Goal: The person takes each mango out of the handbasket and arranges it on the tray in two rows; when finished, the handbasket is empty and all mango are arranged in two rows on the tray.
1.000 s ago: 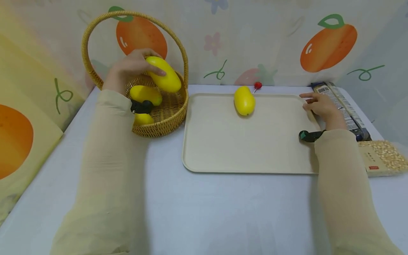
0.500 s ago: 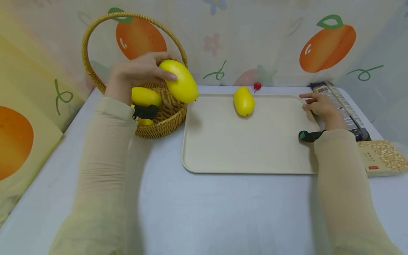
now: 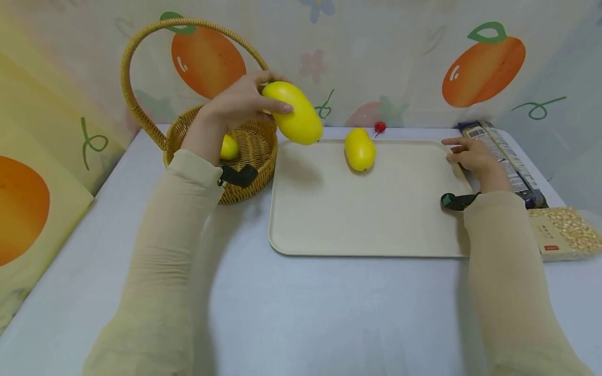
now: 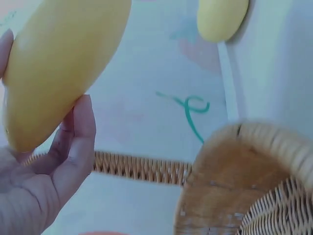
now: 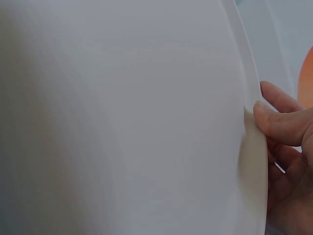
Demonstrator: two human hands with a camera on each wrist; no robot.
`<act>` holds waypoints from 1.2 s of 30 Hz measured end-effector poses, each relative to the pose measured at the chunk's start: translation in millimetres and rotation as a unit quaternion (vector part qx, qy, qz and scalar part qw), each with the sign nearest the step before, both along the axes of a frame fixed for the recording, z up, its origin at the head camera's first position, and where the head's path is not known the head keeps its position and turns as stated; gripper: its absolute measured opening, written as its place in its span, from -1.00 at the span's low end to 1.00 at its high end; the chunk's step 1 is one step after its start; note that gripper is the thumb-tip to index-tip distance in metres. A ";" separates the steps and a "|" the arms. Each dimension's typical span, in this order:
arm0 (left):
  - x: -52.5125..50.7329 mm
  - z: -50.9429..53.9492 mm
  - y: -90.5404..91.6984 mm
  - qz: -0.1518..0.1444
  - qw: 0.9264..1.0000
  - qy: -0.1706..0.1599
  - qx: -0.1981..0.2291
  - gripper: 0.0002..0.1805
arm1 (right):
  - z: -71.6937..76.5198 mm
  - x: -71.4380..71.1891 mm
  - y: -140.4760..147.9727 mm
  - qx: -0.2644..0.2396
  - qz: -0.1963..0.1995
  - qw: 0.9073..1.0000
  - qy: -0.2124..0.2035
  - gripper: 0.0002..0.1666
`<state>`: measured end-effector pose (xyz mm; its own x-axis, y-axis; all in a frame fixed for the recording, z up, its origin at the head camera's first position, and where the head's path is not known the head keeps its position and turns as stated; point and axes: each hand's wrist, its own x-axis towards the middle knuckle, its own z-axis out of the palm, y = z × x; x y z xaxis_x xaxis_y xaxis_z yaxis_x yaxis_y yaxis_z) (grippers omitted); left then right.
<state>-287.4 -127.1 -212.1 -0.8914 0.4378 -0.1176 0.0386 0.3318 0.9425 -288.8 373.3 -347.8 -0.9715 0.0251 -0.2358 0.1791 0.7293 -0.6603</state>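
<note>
My left hand [image 3: 240,102] holds a yellow mango [image 3: 298,117] above the left back corner of the beige tray [image 3: 367,219]. In the left wrist view the thumb and fingers wrap this mango [image 4: 63,68] from both sides. A second mango [image 3: 360,150] lies near the tray's back edge. Left of the tray stands a wicker basket [image 3: 263,175] with a tall handle; a mango with a greenish tip [image 3: 229,148] shows inside, partly hidden by my arm. My right hand [image 3: 479,159] grips the tray's right rim, thumb on top, as the right wrist view shows.
A small red round thing on a pale stick [image 3: 380,127] sits behind the tray. At the right lie a dark package [image 3: 510,156] and a bag of pale grains [image 3: 566,232]. A printed curtain [image 3: 404,57] hangs right behind the table.
My left hand has lifted the mango out of the basket and carried it right, over the handle side to the tray's corner. The right hand and tray have stayed still.
</note>
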 end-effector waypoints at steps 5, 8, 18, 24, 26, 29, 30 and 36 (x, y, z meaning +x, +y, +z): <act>3.7 -3.3 14.4 0.011 0.999 -0.017 0.050 -0.32 | 1.1 1.3 -0.4 -0.003 0.000 1.000 0.000 -0.36; 4.6 -6.8 25.0 0.019 0.995 -0.038 0.087 -0.38 | 2.0 2.5 -1.0 -0.007 0.002 1.000 -0.004 -0.35; 1.7 -26.2 48.5 0.036 0.993 -0.066 0.095 -0.35 | 1.8 2.6 -2.9 -0.002 0.000 1.000 0.000 -0.36; 0.6 -34.4 62.1 0.068 0.988 -0.081 0.113 -0.33 | 0.8 0.7 -2.8 0.000 -0.002 1.000 0.005 -0.36; 0.2 -36.3 66.8 0.085 0.986 -0.089 0.116 -0.36 | 0.8 0.2 -2.3 0.001 -0.002 1.000 0.005 -0.36; -1.2 -40.4 72.9 0.104 0.983 -0.098 0.112 -0.43 | 0.5 -1.0 -1.5 0.001 -0.006 1.000 0.004 -0.36; -1.8 -41.7 74.7 0.111 0.982 -0.103 0.109 -0.46 | 0.4 -1.3 -1.0 0.001 -0.006 1.000 0.004 -0.36; -8.3 -54.6 82.6 0.131 0.982 -0.117 0.073 -0.40 | -0.8 -1.6 0.5 0.005 -0.007 1.000 0.004 -0.36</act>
<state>-295.7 -44.5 -266.7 -0.9316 0.2242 -0.2860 -0.2537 0.1624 0.9536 -290.4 373.8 -348.7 -0.9731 0.0403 -0.2269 0.1831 0.7332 -0.6549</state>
